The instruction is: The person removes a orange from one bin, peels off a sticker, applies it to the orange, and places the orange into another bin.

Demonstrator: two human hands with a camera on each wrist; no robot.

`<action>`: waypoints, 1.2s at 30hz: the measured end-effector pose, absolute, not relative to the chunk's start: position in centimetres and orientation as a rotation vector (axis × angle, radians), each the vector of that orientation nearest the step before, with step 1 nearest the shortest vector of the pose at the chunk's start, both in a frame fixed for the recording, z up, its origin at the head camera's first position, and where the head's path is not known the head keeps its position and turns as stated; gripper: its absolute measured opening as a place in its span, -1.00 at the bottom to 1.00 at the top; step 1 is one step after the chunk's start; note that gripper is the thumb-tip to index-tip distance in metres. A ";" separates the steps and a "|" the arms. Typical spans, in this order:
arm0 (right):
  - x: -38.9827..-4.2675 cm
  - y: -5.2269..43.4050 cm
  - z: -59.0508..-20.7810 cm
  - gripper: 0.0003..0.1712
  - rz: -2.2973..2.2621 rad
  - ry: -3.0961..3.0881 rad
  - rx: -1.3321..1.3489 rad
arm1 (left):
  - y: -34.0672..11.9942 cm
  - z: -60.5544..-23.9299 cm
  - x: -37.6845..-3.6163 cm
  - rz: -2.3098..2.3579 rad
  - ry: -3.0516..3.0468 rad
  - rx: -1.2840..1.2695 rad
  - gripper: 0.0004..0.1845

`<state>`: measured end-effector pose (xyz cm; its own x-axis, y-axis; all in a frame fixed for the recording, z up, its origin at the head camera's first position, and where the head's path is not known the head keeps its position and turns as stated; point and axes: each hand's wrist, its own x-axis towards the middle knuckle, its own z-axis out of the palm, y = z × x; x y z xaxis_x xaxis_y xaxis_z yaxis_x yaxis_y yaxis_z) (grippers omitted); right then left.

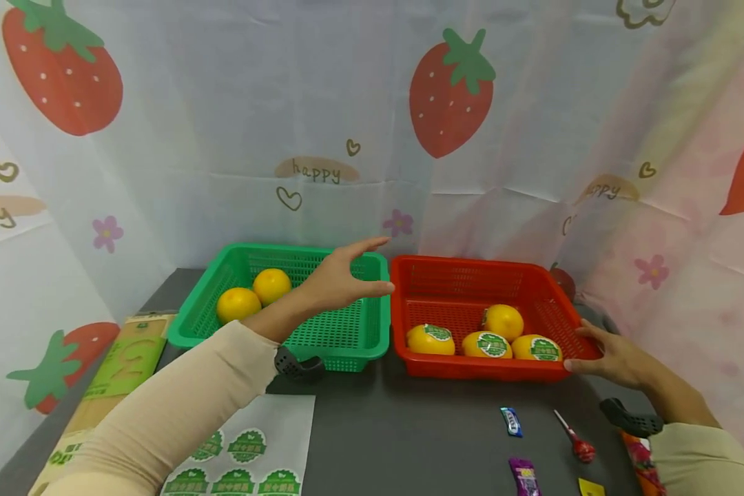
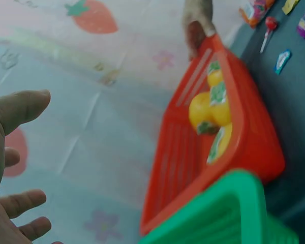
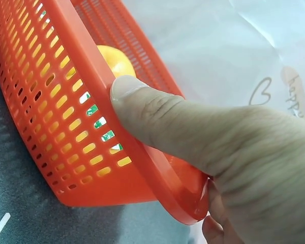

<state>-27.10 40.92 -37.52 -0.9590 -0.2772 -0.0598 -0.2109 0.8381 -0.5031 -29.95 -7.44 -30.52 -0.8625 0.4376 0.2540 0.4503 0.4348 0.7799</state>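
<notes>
- Red basket (image 1: 465, 289) sits at the table's 2 o'clock, touching the green basket (image 1: 347, 337) along its left wall; 4 oranges in it, 3 w/ green stickers (image 1: 491, 343) in the front row, 1 (image 1: 504, 321) behind.
- Right hand (image 1: 614, 358) grips the basket's near-right corner: wrist view shows the thumb (image 3: 157, 114) pressed on top of the rim (image 3: 91, 66), other fingers mostly hidden under the lip, so I read it as a pinch on the rim.
- Left hand (image 1: 341, 279) hovers over the green basket's right half, fingers spread apart, holding nothing, pointing toward 1 o'clock.
- Handling, my guess: thin perforated plastic, light by itself, a bit flexy; fruit adds weight and will roll if I tilt it. Smooth rim could slip from a 1-corner pinch; I'd want a 2nd hold on the opposite rim, approx 9 o'clock side.
- Oranges look firm, not fragile; glossy labels.
- Green basket holds 2 unlabelled oranges (image 1: 254, 296) at its far-left corner.
- In the way: the green basket blocks any slide to 9 o'clock; backdrop curtain (image 1: 657, 227) crowds the 3 o'clock side.
- Loose bits at 5 o'clock of the red basket: blue candy (image 1: 511, 421), lollipop (image 1: 575, 438), purple wrapper (image 1: 525, 477).
- Sticker sheet (image 1: 248, 455) at 7 o'clock, green-printed pack (image 1: 124, 362) at the left table edge.
</notes>
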 end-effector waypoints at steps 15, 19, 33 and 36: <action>-27.2 40.9 -37.5 0.02 -0.765 2.859 -0.351 | -19.5 -33.1 -26.4 -1.477 -2.485 -0.571 -0.36; -27.2 40.9 -37.5 0.02 -0.771 2.843 -0.355 | -22.0 -34.2 -25.6 -1.436 -2.474 -0.480 -0.40; -27.4 40.7 -37.1 -0.02 -0.765 2.820 -0.391 | -28.5 -37.9 -24.6 -1.279 -2.524 -0.318 -0.45; -27.5 40.6 -36.9 -0.02 -0.758 2.803 -0.379 | -29.4 -38.6 -24.6 -1.248 -2.564 -0.286 -0.43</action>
